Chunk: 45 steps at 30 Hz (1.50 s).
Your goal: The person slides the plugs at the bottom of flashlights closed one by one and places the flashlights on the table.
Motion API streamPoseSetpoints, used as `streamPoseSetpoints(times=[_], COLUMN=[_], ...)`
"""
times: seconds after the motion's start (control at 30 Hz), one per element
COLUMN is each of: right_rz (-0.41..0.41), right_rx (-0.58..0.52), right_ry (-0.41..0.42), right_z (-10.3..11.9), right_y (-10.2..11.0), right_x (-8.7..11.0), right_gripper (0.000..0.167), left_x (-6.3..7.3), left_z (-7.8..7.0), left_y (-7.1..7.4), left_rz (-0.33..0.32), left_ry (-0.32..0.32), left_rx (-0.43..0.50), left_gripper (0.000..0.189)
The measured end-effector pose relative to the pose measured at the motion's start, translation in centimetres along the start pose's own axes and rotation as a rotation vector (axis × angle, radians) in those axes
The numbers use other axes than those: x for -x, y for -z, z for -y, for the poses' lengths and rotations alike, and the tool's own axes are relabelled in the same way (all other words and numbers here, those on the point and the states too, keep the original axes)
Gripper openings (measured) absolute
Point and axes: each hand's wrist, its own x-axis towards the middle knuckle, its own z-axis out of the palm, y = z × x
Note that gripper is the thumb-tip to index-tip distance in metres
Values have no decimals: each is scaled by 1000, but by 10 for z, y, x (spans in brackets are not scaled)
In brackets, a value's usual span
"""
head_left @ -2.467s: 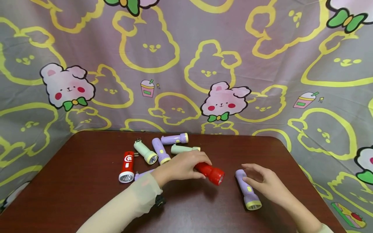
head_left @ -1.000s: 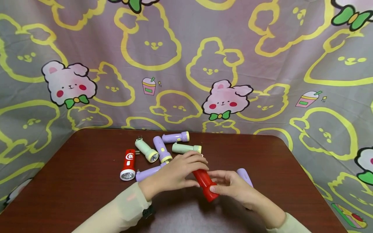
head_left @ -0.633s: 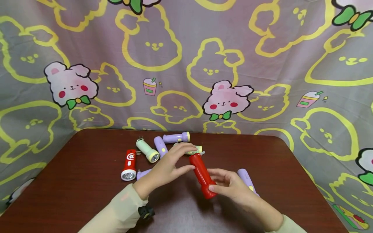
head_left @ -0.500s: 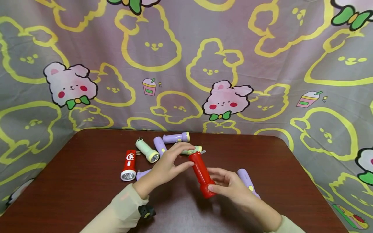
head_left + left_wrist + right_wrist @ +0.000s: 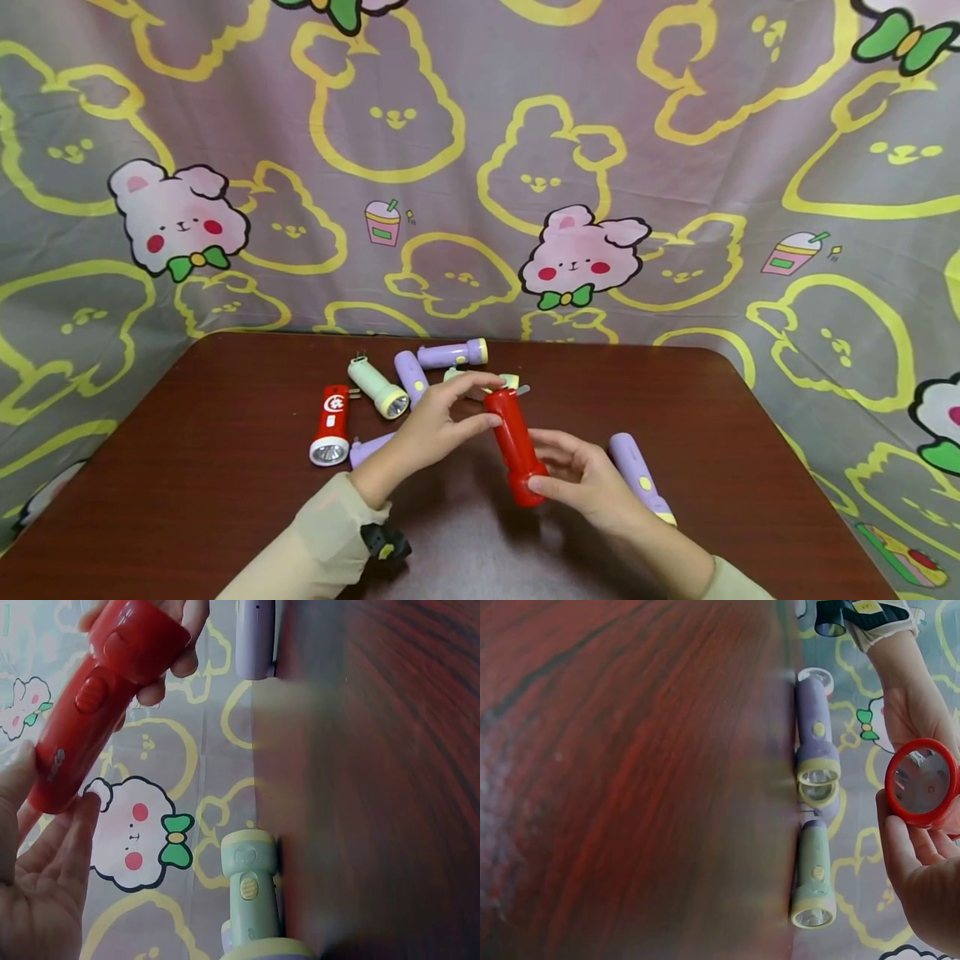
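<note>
Between both hands a red flashlight (image 5: pixel 513 446) is held tilted above the table, head end lower and toward the person. My left hand (image 5: pixel 431 429) pinches its tail end with thumb and fingers, where a small pale tab sticks out. My right hand (image 5: pixel 592 483) grips the head end, thumb on the near side and fingers behind. In the left wrist view the sliding switch (image 5: pixel 92 694) shows on the red body. Its clear lens (image 5: pixel 922 781) faces the right wrist camera. To the right of my right hand lies a purple flashlight (image 5: pixel 637 471) with a yellow rim.
On the dark red-brown table (image 5: pixel 187 500), several flashlights lie at the left and back: a red-and-white one (image 5: pixel 331 425), a green one (image 5: pixel 377 387), purple ones (image 5: pixel 453 355), and another green one (image 5: pixel 510 382) partly behind my left hand. A patterned cloth (image 5: pixel 442 192) hangs behind the table.
My right hand has moved left from beside the purple flashlight and taken the red flashlight's head. The red flashlight has turned more upright, while my left hand has shifted to its tail end.
</note>
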Motion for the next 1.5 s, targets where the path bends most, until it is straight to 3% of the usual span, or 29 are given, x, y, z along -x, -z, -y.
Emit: streamPoseSetpoints(times=[0.37,0.63,0.9,1.23,1.5], right_rz=[26,48,71,71,63], right_rx=[10,-1,7,23,28], right_ry=[3,-2,55,97,71], right_z=[0,0,-1,-3,-2], right_y=[-3,-3,-4,-3,-5], right_x=[0,2,3,1,1], right_gripper=[52,54,52,50,51], left_x=[4,5,3,4,4], left_z=[-3,-6,-9,-10,-13], left_y=[3,-1,1,1,1], left_rz=[80,78,88,65,32], left_ry=[75,59,73,59,69], left_rx=[90,53,29,40,96], left_gripper=[56,57,56,54,52])
